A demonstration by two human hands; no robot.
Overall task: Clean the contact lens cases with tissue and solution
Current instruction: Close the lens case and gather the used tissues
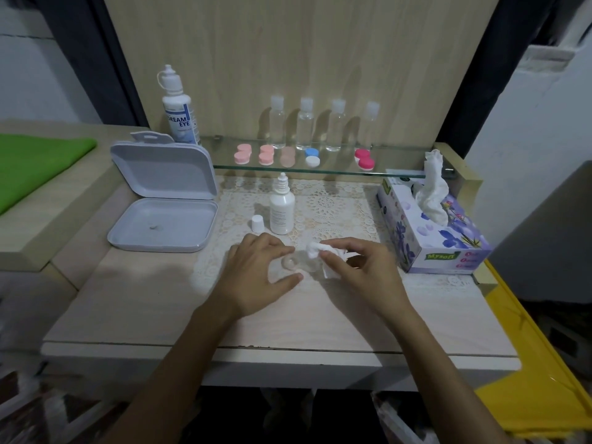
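Lens case on lace mat, solution bottle behind, tissue box right

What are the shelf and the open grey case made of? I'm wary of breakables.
The shelf looks like clear glass: greenish edge, the lace mat visible through it. The open grey case looks like matte moulded plastic: uniform colour, rounded corners, hinged lid. Neither can be confirmed by sight alone.

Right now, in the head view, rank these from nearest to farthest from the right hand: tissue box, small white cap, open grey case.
From the right hand:
1. Tissue box, just right.
2. Small white cap, left, beyond the left hand.
3. Open grey case, far left.
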